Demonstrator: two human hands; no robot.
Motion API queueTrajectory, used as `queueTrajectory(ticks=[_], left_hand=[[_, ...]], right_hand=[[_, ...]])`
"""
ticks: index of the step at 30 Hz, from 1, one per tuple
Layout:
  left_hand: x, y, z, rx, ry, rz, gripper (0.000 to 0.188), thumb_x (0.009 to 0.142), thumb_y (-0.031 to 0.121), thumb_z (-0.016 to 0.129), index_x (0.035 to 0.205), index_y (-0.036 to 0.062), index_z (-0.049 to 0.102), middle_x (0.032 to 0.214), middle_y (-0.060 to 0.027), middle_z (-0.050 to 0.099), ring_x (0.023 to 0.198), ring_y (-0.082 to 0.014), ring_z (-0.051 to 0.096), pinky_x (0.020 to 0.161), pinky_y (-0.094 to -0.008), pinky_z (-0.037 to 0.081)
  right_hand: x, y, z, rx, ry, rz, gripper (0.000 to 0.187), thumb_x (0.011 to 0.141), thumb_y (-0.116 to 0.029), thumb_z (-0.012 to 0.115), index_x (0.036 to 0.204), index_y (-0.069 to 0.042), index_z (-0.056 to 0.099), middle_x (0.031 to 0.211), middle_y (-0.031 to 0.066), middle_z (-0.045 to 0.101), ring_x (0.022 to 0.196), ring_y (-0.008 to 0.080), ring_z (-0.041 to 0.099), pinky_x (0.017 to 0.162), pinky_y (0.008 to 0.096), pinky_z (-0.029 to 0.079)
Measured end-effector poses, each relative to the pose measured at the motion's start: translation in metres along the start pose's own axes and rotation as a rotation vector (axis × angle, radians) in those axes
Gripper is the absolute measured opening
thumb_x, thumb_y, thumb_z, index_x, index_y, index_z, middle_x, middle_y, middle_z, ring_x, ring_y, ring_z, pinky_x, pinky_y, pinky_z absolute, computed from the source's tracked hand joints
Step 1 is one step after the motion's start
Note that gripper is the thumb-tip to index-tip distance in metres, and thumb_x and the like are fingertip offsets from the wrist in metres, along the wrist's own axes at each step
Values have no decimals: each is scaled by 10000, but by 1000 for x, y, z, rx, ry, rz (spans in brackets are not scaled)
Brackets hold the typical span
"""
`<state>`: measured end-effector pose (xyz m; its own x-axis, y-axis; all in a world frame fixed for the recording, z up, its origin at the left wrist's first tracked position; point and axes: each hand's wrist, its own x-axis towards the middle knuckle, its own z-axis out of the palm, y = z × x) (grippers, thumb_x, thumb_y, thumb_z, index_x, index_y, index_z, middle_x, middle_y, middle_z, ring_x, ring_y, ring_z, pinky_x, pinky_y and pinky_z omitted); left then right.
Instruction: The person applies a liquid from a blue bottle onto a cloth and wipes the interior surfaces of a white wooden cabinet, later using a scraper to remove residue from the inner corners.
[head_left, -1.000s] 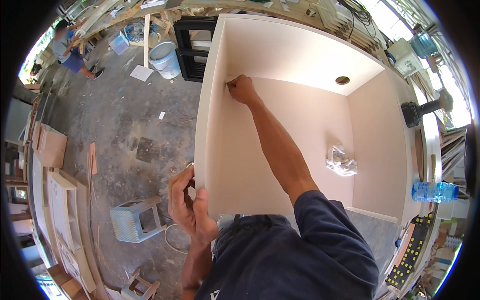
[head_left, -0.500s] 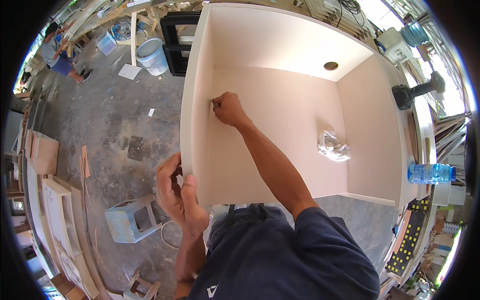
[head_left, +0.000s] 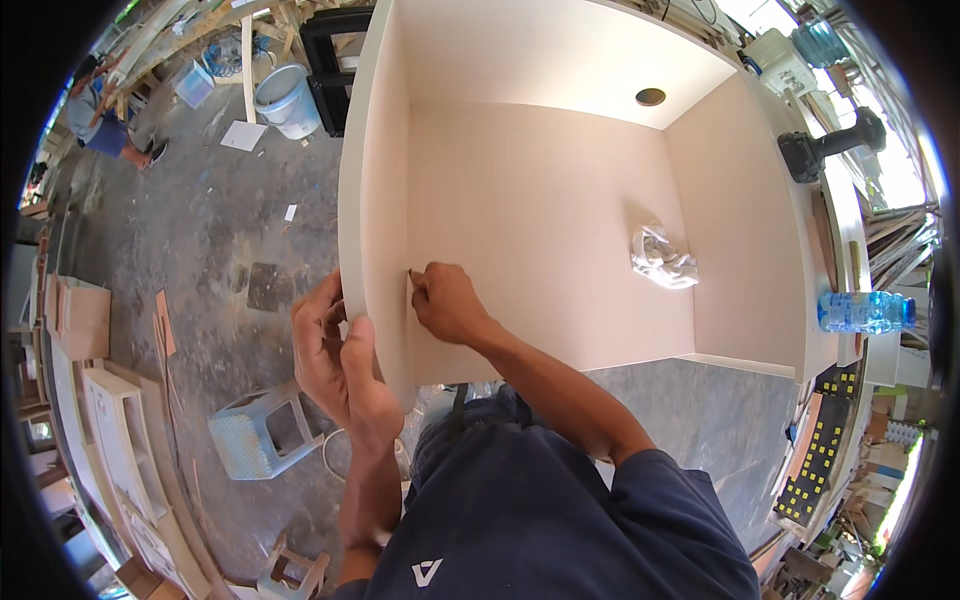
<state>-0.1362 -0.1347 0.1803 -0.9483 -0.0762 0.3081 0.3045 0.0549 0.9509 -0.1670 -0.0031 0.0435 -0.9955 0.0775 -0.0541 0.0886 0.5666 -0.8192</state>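
A pale cabinet box [head_left: 540,190] lies in front of me, its open side toward me, with a round hole [head_left: 650,97] in its far panel. My left hand [head_left: 345,355] grips the edge of its left side panel [head_left: 385,200], thumb on the front edge and fingers around the outer face. Inside, my right hand [head_left: 447,303] is closed in a pinch at the seam where the left panel meets the back. A tiny dark tip shows at its fingers, too small to name. Toward the right of the back panel lies a crumpled white cloth [head_left: 660,260].
On the cabinet's right side rest a black cordless drill [head_left: 830,145] and a blue-tinted water bottle [head_left: 865,312]. A plastic stool [head_left: 250,435] stands on the floor at left. Farther off are a bucket [head_left: 287,100], a black frame [head_left: 325,75] and another person [head_left: 100,120].
My right hand has slid along the left inner seam toward me, still pinched. The left hand keeps its hold on the panel. The view has shifted slightly.
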Motion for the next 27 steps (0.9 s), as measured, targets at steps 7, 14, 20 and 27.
queueTrajectory(ticks=[7, 14, 20, 27], left_hand=[[0, -1, -1, -11, 5, 14, 406, 916, 48, 474, 1283, -103, 559, 1231, -182, 611, 1108, -229, 604, 975, -338, 465], [0, 0, 1, -75, 24, -2, 414, 910, 50, 476, 1279, -123, 550, 1246, -191, 602, 1146, -248, 594, 1008, -357, 453], [-1, -1, -3, -19, 9, 14, 426, 905, 40, 464, 1293, -114, 546, 1266, -186, 587, 1133, -241, 597, 995, -351, 460], [-1, -3, -4, 2, 42, 35, 418, 882, 65, 491, 1258, -96, 574, 1210, -171, 575, 1008, -212, 585, 900, -345, 473]], right_hand=[[-84, -13, 16, 18, -65, -31, 150, 822, -48, 604, 935, 18, 677, 798, 229, 601, 754, 436, 605, 702, 510, 491], [-150, -20, 24, 105, -141, -48, 182, 811, -34, 620, 964, 26, 698, 811, 219, 617, 755, 416, 613, 718, 500, 497], [-124, -22, -36, 123, -301, 50, 252, 795, -60, 604, 990, 28, 735, 839, 249, 664, 774, 398, 661, 739, 453, 529], [43, 39, -69, 292, 285, 265, 261, 917, -90, 674, 1165, -36, 736, 875, 61, 696, 716, 117, 587, 651, 284, 481]])
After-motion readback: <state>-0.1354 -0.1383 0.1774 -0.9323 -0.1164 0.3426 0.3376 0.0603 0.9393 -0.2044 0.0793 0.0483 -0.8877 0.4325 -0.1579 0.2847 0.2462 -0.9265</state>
